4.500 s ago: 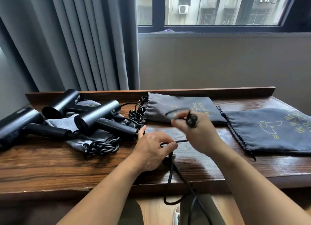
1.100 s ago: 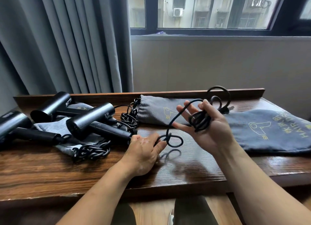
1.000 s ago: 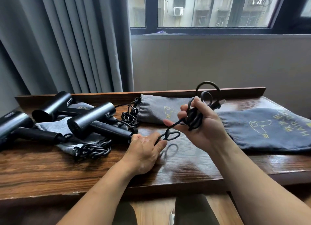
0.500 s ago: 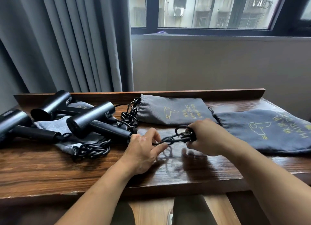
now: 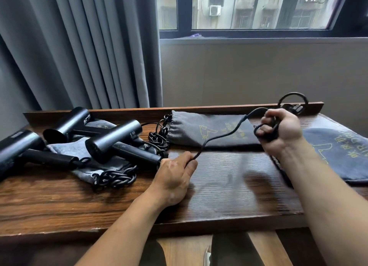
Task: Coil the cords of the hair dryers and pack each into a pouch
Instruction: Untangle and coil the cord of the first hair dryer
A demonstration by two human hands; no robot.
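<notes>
Right hand (image 5: 282,130) is up and out to the right, fist curled tight round a bunch of the black power cord (image 5: 221,135), with the plug (image 5: 296,108) and one loop poking out past the knuckles. It's blurred, so how many loops are in there I can't say. Left hand (image 5: 177,172) sits low on the brown wooden table (image 5: 229,202), thumb and fingers pinching the same cord beside the handle end of the nearest matte black hair dryer (image 5: 115,140). Between the hands the cord runs in a loose wave across the grey fabric drawstring pouch (image 5: 199,130).

The danger now is a hard tug: it could skid that dryer along the table, or the gathered loops could spill from the fist and undo the coil.

Half a second ago the hands were nearly touching, low over the table. The right has since swung away and up, drawing the cord out.
</notes>
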